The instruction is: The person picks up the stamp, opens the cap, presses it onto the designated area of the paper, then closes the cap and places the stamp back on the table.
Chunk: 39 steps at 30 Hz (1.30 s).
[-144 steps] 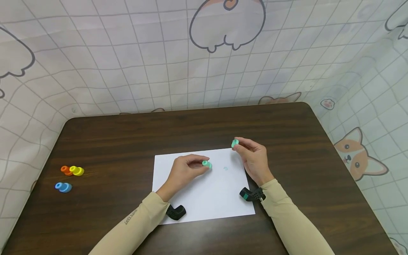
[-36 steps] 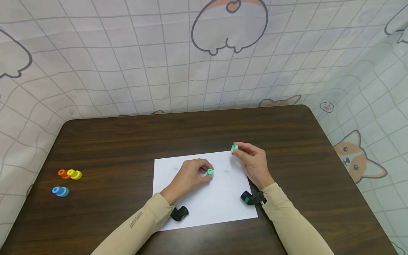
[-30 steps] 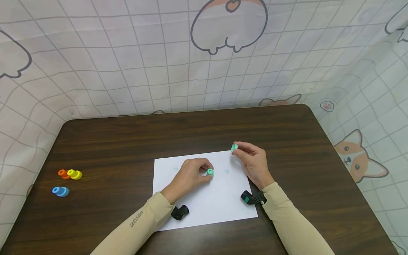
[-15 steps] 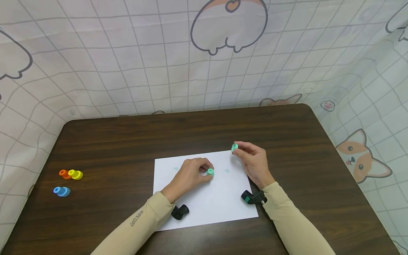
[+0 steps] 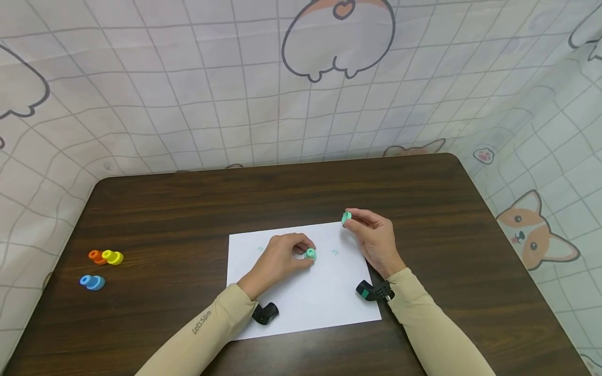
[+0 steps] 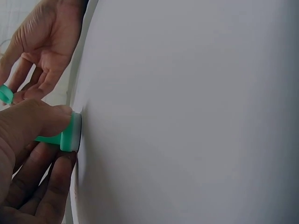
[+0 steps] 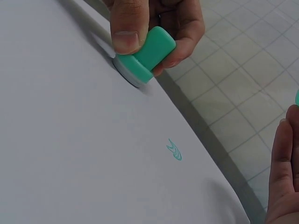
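Observation:
My left hand [image 5: 279, 256] pinches a small mint-green toy stamp [image 5: 310, 254] over the middle of a white sheet of paper [image 5: 324, 292]. In the left wrist view the stamp's pale face [image 6: 76, 132] is down against the paper. My right hand [image 5: 374, 237] holds a green cap [image 5: 346, 217] between thumb and fingertips, above the sheet's far right corner. A small teal print [image 7: 174, 150] stands on the paper in the right wrist view. Another faint print [image 5: 260, 248] lies left of my left hand.
At the left of the dark wooden table [image 5: 211, 203] lie an orange stamp [image 5: 96, 256], a yellow stamp [image 5: 113, 257] and a blue stamp [image 5: 92, 282], all capped or whole. A black wrist camera [image 5: 265, 313] sits by the left cuff, another [image 5: 373, 291] by the right.
Compared with several seconds ago, my left hand with the stamp has shifted slightly nearer and right, and the left print now shows. Over the last second both hands have stayed still.

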Each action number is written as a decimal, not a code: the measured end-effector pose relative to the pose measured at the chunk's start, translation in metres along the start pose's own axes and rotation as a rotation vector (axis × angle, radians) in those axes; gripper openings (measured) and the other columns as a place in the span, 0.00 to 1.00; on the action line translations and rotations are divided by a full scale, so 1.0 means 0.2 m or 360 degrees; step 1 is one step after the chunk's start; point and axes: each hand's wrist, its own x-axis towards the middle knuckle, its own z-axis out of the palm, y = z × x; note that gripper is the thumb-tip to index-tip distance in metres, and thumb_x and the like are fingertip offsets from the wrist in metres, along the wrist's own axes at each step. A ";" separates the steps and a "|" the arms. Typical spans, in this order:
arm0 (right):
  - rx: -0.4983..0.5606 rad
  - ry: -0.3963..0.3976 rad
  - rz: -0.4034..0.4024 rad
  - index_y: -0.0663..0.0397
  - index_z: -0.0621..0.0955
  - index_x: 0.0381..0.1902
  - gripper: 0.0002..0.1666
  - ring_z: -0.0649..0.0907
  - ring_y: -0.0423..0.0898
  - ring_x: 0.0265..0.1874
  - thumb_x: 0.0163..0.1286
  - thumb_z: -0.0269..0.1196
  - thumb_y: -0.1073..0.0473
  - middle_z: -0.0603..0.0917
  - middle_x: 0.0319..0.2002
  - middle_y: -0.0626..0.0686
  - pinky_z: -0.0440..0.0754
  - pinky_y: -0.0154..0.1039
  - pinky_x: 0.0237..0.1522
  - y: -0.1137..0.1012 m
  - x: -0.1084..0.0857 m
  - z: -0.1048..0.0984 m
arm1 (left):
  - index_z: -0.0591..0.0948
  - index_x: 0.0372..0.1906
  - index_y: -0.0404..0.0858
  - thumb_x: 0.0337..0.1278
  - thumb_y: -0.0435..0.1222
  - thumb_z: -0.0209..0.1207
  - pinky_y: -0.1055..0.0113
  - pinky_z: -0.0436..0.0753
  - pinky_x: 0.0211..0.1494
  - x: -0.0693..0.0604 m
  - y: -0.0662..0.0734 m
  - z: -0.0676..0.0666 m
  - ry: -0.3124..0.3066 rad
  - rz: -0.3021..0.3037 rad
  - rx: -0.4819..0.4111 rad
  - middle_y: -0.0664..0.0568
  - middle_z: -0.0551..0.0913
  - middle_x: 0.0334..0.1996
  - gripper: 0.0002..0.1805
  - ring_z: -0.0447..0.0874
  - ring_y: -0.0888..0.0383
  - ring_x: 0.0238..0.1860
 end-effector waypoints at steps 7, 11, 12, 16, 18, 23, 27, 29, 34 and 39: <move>-0.0013 -0.0002 0.0003 0.61 0.88 0.49 0.14 0.88 0.38 0.43 0.66 0.69 0.73 0.89 0.47 0.51 0.89 0.31 0.51 0.00 0.00 0.00 | 0.88 0.42 0.43 0.53 0.33 0.74 0.68 0.88 0.51 0.01 0.01 -0.01 -0.0004 0.0014 0.0016 0.56 0.91 0.38 0.11 0.87 0.62 0.41; -0.0036 0.0005 0.0020 0.54 0.89 0.48 0.14 0.88 0.38 0.43 0.67 0.69 0.72 0.89 0.47 0.51 0.89 0.31 0.51 0.00 0.00 -0.01 | 0.88 0.42 0.43 0.54 0.33 0.74 0.68 0.87 0.51 0.01 0.02 0.00 -0.0015 0.0002 0.0049 0.56 0.91 0.39 0.11 0.87 0.63 0.41; -0.0038 0.0005 0.0021 0.53 0.89 0.47 0.14 0.88 0.38 0.43 0.67 0.69 0.72 0.89 0.47 0.50 0.89 0.31 0.51 0.00 -0.01 -0.01 | 0.88 0.42 0.43 0.54 0.33 0.74 0.68 0.87 0.51 0.00 0.02 0.00 -0.0014 0.0002 0.0062 0.56 0.91 0.39 0.11 0.87 0.63 0.41; -0.0050 0.0000 0.0007 0.51 0.90 0.46 0.14 0.88 0.38 0.43 0.67 0.68 0.72 0.89 0.47 0.48 0.89 0.31 0.51 0.00 -0.01 -0.02 | 0.88 0.43 0.42 0.54 0.33 0.74 0.67 0.88 0.50 0.00 0.04 0.01 -0.0003 0.0037 0.0138 0.54 0.91 0.40 0.11 0.87 0.62 0.41; -0.0043 0.0001 0.0000 0.53 0.89 0.47 0.14 0.88 0.38 0.43 0.67 0.68 0.72 0.89 0.46 0.49 0.89 0.30 0.51 0.00 -0.01 -0.02 | 0.88 0.43 0.42 0.55 0.33 0.74 0.66 0.88 0.50 0.00 0.04 0.01 0.0005 0.0056 0.0169 0.54 0.90 0.40 0.11 0.88 0.61 0.42; -0.0042 -0.0010 -0.0003 0.60 0.88 0.50 0.14 0.88 0.39 0.43 0.67 0.68 0.73 0.89 0.47 0.51 0.89 0.31 0.51 0.00 -0.01 -0.02 | 0.88 0.43 0.42 0.54 0.34 0.74 0.66 0.88 0.50 -0.01 0.04 0.02 0.0028 0.0055 0.0184 0.55 0.91 0.40 0.11 0.88 0.62 0.41; -0.0060 -0.0015 -0.0004 0.57 0.89 0.49 0.15 0.88 0.39 0.43 0.67 0.68 0.73 0.89 0.46 0.49 0.89 0.31 0.51 0.01 -0.01 -0.02 | 0.88 0.44 0.42 0.55 0.34 0.74 0.66 0.88 0.50 -0.01 0.03 0.02 0.0032 0.0075 0.0196 0.55 0.91 0.40 0.11 0.88 0.62 0.42; -0.0067 -0.0016 -0.0008 0.56 0.89 0.49 0.15 0.88 0.39 0.43 0.67 0.68 0.73 0.90 0.45 0.49 0.89 0.31 0.51 0.01 -0.01 -0.02 | 0.88 0.44 0.43 0.55 0.34 0.74 0.66 0.88 0.51 -0.01 0.03 0.02 0.0031 0.0088 0.0203 0.55 0.91 0.40 0.11 0.88 0.62 0.42; -0.0076 -0.0020 -0.0008 0.59 0.88 0.50 0.15 0.88 0.39 0.42 0.66 0.70 0.71 0.89 0.46 0.51 0.89 0.32 0.51 0.01 -0.01 -0.02 | 0.89 0.44 0.42 0.55 0.34 0.74 0.64 0.88 0.52 -0.01 0.04 0.00 0.0055 0.0081 0.0159 0.55 0.91 0.41 0.11 0.88 0.60 0.43; -0.0091 -0.0022 -0.0007 0.66 0.86 0.53 0.18 0.87 0.39 0.43 0.65 0.71 0.69 0.88 0.48 0.52 0.89 0.32 0.52 0.01 -0.01 -0.02 | 0.89 0.44 0.42 0.55 0.34 0.74 0.62 0.89 0.54 -0.02 0.05 -0.03 0.0101 0.0048 0.0085 0.54 0.91 0.42 0.11 0.89 0.58 0.45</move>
